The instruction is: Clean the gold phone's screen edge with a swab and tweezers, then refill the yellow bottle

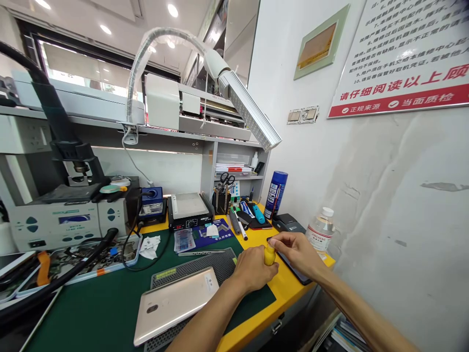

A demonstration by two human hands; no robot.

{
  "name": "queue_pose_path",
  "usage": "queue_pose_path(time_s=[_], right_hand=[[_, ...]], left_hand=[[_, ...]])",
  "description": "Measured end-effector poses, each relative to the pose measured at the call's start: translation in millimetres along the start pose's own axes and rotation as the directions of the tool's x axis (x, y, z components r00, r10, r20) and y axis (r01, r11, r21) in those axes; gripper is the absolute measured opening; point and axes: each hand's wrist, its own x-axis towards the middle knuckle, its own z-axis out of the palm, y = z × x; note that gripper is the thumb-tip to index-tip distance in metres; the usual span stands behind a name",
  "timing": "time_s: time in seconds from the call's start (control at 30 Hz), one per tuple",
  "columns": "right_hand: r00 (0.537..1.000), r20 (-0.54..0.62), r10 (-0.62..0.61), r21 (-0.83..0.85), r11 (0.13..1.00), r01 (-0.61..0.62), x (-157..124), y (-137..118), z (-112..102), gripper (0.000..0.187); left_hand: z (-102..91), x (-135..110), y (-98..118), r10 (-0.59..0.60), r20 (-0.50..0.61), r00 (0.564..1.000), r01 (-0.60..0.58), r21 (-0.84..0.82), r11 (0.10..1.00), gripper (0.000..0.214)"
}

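My left hand [252, 269] is closed around a small yellow bottle [269, 255], held over the right side of the bench. Just above and right of the bottle's top, my right hand [296, 252] is in a pinch. What its fingertips hold, if anything, is too small to make out. Under my right hand lies a dark phone [293, 268], partly covered by the hand. A gold phone back cover [178, 304] rests tilted on a grey perforated pad [157, 279], left of my left forearm.
A clear bottle with a white cap [321, 230] stands by the wall, near my right hand. Behind are a blue spray can [276, 194], pens and a scissors holder [222, 198]. A hot plate [188, 210] and soldering station [69, 222] stand left; a lamp [252, 107] hangs above.
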Motion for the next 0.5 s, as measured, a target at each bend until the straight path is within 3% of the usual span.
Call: queue_pose_path(time_s=[0.3, 0.5], right_hand=[[0.999, -0.009, -0.051, -0.158, 0.986, 0.049, -10, 0, 9, 0.037], [0.993, 0.102, -0.055, -0.467, 0.879, 0.097, -9, -32, -9, 0.03]], left_hand=[[-0.9, -1, 2, 0.004, -0.002, 1.0, -0.004, -0.012, 1.0, 0.027], [-0.8, -2, 1, 0.02, 0.003, 1.0, -0.02, -0.012, 1.0, 0.026]])
